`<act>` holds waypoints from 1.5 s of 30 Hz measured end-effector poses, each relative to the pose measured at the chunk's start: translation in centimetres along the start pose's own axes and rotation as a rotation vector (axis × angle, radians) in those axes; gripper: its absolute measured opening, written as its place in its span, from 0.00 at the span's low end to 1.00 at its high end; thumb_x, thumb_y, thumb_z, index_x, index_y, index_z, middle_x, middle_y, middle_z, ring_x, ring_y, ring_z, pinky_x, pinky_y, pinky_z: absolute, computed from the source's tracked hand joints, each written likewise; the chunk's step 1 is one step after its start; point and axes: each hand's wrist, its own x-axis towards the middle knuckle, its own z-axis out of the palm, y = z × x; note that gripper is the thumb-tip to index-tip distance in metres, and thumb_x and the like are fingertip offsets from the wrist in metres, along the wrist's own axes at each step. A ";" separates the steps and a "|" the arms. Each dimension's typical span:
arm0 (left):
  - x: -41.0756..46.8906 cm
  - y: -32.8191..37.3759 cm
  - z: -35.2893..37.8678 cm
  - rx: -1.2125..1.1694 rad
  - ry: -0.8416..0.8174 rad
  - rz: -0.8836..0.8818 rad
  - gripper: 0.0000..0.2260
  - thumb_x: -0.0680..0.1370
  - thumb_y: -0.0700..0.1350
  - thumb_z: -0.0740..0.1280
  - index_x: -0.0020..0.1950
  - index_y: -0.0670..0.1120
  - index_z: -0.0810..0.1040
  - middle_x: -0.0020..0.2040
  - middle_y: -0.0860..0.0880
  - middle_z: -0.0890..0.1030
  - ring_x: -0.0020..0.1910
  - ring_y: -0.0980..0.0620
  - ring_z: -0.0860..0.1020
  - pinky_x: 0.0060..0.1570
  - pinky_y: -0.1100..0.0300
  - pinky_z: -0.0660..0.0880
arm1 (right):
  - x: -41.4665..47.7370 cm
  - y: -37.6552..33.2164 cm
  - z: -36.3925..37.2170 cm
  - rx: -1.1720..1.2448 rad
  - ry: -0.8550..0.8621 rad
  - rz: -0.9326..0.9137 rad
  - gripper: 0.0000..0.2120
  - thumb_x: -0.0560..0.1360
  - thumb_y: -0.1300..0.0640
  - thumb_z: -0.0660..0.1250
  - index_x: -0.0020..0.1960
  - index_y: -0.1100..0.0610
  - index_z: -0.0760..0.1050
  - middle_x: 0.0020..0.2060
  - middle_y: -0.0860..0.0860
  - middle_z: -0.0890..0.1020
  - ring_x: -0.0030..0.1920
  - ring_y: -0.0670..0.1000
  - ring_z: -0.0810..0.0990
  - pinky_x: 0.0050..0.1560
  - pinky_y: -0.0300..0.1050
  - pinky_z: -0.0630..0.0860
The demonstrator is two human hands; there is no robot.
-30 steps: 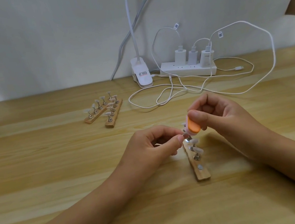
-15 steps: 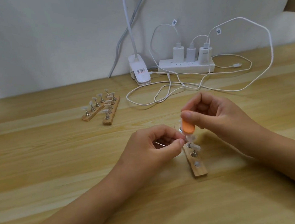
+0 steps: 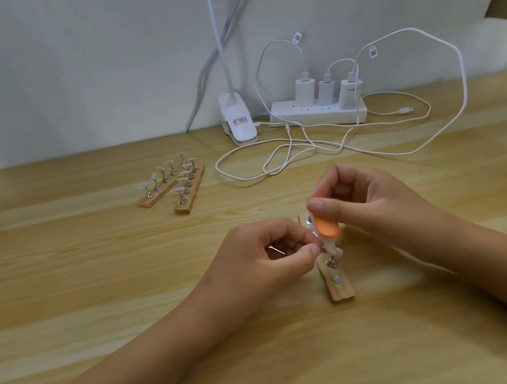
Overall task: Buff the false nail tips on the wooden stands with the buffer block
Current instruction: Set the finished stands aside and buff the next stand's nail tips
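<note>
right hand pinch on buffer block, left hand pinch on nail tip; other stands well apart

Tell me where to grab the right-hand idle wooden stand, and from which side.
Best bet: pinch the wooden base at its near end, across its long edges, coming in low from the near side. Nail tips on pegs fill its top, and the other stand crowds its far end.
</note>
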 end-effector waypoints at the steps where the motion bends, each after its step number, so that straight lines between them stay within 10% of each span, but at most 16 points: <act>1: 0.0 0.0 0.0 -0.002 -0.001 -0.008 0.06 0.75 0.39 0.72 0.41 0.50 0.84 0.35 0.55 0.80 0.35 0.62 0.76 0.36 0.71 0.70 | 0.1 0.0 0.0 0.003 0.046 -0.009 0.10 0.70 0.55 0.73 0.45 0.59 0.76 0.33 0.51 0.83 0.35 0.47 0.81 0.41 0.36 0.77; 11: 0.0 0.2 -0.2 -0.113 -0.039 -0.010 0.07 0.75 0.37 0.71 0.42 0.49 0.84 0.35 0.53 0.81 0.35 0.59 0.78 0.38 0.68 0.74 | 0.2 -0.1 -0.5 -0.155 0.166 -0.088 0.11 0.71 0.52 0.71 0.47 0.58 0.74 0.34 0.53 0.84 0.37 0.49 0.81 0.43 0.49 0.76; 17: -0.5 0.3 0.2 -0.104 -0.144 0.070 0.04 0.75 0.37 0.71 0.46 0.45 0.83 0.44 0.48 0.85 0.46 0.52 0.84 0.46 0.65 0.78 | 1.4 2.1 -4.3 -0.291 0.192 0.127 0.07 0.75 0.62 0.71 0.44 0.58 0.73 0.34 0.48 0.84 0.36 0.42 0.79 0.39 0.34 0.72; 21: -0.5 -0.1 0.6 0.133 -0.093 0.185 0.04 0.74 0.40 0.74 0.46 0.49 0.84 0.31 0.56 0.78 0.30 0.62 0.73 0.36 0.74 0.68 | 1.4 2.9 -4.9 -0.760 0.216 0.025 0.08 0.73 0.59 0.75 0.41 0.54 0.76 0.39 0.46 0.75 0.37 0.43 0.70 0.40 0.31 0.66; 26: -0.4 -0.8 0.6 0.298 -0.110 0.153 0.07 0.72 0.51 0.75 0.49 0.59 0.83 0.30 0.58 0.75 0.29 0.61 0.70 0.33 0.69 0.65 | 0.8 1.7 -4.3 -0.756 0.245 -0.188 0.12 0.74 0.52 0.70 0.34 0.52 0.74 0.42 0.51 0.77 0.47 0.51 0.74 0.49 0.37 0.67; 31: -0.4 -1.0 0.5 0.319 -0.082 0.087 0.10 0.71 0.52 0.75 0.50 0.62 0.81 0.29 0.60 0.75 0.30 0.61 0.71 0.34 0.65 0.66 | 0.0 -1.0 -3.8 -0.930 -0.041 -0.127 0.07 0.75 0.55 0.73 0.50 0.46 0.77 0.45 0.44 0.77 0.44 0.43 0.75 0.43 0.28 0.67; 36: -0.7 -0.8 0.7 0.511 -0.056 0.127 0.11 0.70 0.62 0.68 0.49 0.62 0.74 0.36 0.65 0.74 0.41 0.62 0.72 0.38 0.65 0.68 | -2.7 -3.9 -3.6 -1.135 -0.541 0.426 0.20 0.66 0.31 0.70 0.51 0.36 0.68 0.48 0.33 0.73 0.48 0.35 0.73 0.47 0.34 0.71; 40: -1.0 -0.4 0.5 0.498 -0.101 0.198 0.09 0.73 0.59 0.69 0.52 0.63 0.80 0.32 0.63 0.73 0.38 0.64 0.72 0.38 0.65 0.69 | -3.6 -3.7 -0.1 -1.236 -0.421 0.358 0.27 0.62 0.23 0.63 0.47 0.42 0.63 0.45 0.37 0.70 0.47 0.40 0.71 0.46 0.38 0.70; 45: -1.5 0.1 0.2 0.280 0.054 0.247 0.07 0.72 0.48 0.66 0.44 0.56 0.84 0.28 0.55 0.72 0.30 0.59 0.71 0.33 0.63 0.69 | -4.9 -2.5 0.5 -1.192 -0.176 0.285 0.13 0.76 0.39 0.65 0.48 0.44 0.64 0.44 0.40 0.71 0.44 0.41 0.69 0.45 0.37 0.67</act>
